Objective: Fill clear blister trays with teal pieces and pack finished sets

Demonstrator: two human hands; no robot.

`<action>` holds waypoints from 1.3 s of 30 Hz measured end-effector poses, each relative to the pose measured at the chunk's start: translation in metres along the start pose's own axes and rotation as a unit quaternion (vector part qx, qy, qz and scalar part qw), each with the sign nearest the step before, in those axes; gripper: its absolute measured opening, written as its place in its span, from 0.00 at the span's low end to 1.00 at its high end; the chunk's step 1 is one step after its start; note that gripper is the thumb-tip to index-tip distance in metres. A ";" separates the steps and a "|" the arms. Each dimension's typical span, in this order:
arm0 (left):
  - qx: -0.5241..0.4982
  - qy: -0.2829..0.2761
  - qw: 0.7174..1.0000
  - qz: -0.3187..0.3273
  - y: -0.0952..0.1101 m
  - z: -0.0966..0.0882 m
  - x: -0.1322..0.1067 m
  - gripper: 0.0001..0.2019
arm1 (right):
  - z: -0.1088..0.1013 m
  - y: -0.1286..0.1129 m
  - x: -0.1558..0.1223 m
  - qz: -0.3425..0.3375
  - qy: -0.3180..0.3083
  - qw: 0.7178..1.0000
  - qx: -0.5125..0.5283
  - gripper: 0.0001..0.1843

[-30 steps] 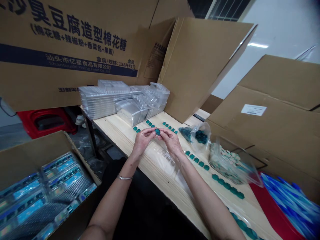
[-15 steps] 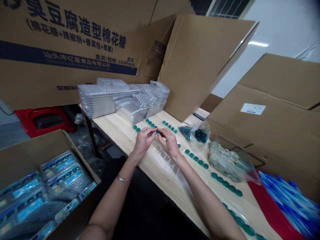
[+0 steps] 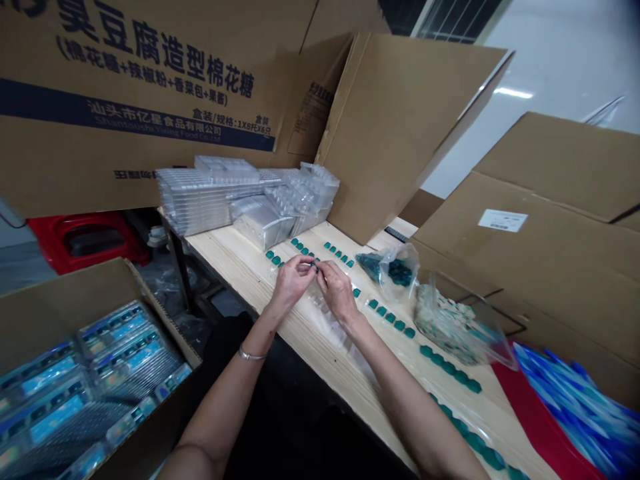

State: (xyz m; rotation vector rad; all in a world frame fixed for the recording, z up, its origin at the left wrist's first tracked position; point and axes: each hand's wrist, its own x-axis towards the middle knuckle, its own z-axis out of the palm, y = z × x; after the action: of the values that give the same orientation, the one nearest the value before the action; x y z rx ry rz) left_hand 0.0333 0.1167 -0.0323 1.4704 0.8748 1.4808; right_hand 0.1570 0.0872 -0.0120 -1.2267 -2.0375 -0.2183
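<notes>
My left hand [image 3: 294,279] and my right hand [image 3: 337,285] meet over the table, fingertips pinched together. Between them is a small dark teal piece [image 3: 314,265], mostly covered by the fingers; its exact kind is unclear. Clear plastic trays [image 3: 327,320] lie beneath and beside my right hand. Rows of similar teal pieces sit in clear trays around my hands: one row [image 3: 303,247] just behind them, another row [image 3: 339,255] farther right, and a row [image 3: 392,319] to the right of my right forearm.
Stacked clear plastic trays [image 3: 200,200] stand at the table's back left. Bags of teal pieces [image 3: 400,270] and pale pieces [image 3: 443,317] lie right, near a red bin [image 3: 535,413] with blue packets. An open carton [image 3: 165,320] of packaged goods is at lower left. Large cardboard boxes [image 3: 395,127] stand behind.
Both hands stay together at nearly the same spot, with the fingers slightly shifted around the small teal piece. The camera view has moved slightly.
</notes>
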 end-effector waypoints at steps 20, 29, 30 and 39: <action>0.082 -0.040 0.984 0.152 0.009 -0.012 -0.003 0.07 | -0.019 0.000 0.013 0.306 -0.048 0.876 0.371 0.17; 0.036 -0.017 0.999 0.004 0.002 -0.049 0.010 0.12 | -0.022 0.012 0.008 0.263 -0.066 0.904 0.329 0.13; 0.054 -0.002 0.998 -0.008 0.001 -0.054 0.011 0.12 | -0.019 0.016 0.006 0.244 -0.067 0.922 0.292 0.11; 0.085 -0.025 0.995 -0.046 -0.008 -0.056 0.014 0.11 | 0.002 0.024 -0.020 0.073 -0.118 0.989 0.060 0.07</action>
State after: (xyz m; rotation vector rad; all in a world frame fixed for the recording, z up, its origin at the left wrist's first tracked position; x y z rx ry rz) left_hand -0.0205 0.1377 -0.0372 1.5612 1.0452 1.3235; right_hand 0.1807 0.0867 -0.0325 -1.3709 -2.1127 0.1240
